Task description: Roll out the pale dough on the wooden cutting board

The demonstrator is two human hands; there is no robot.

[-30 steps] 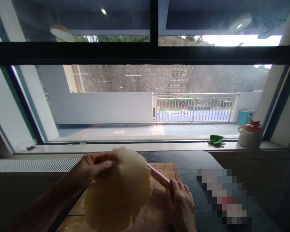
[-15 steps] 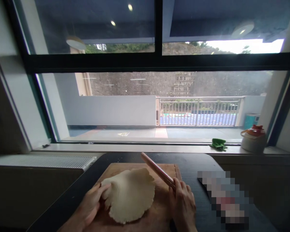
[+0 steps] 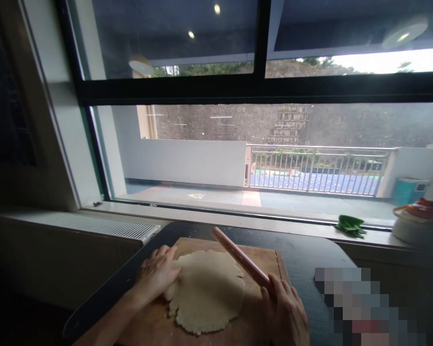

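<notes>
Dough sheet (image 3: 209, 293) lies four o'clock from our left hand (image 3: 159, 270), touching; pinched, we can't tell! Our right hand (image 3: 286, 307) grips the rolling pin (image 3: 242, 259), angled towards ten-thirty.

Dough (image 3: 209, 293) matt w/ rough edge; pin (image 3: 243, 260) v. glossy; board (image 3: 254, 293) wood.

L hand (image 3: 159, 270), 1; R hand (image 3: 287, 307), 1; tot. 2. Dough sheet (image 3: 207, 290), 1 pc. Rolling pin (image 3: 240, 255), 1. Wd. board (image 3: 270, 262), 1. Dk. table (image 3: 310, 259), 1. Radiator (image 3: 101, 225), 1. Sill (image 3: 245, 220), 1. Green item (image 3: 350, 226), 1. Lidded container (image 3: 414, 228), 1. Teal bin (image 3: 406, 192), 1; railing (image 3: 313, 168), 1; floor sign (image 3: 197, 196), 1. Round lamps (image 3: 406, 32), 2; sm. bright lights (image 3: 191, 34), 2. Pixelated patch (image 3: 368, 302), ct. unclear.
</notes>
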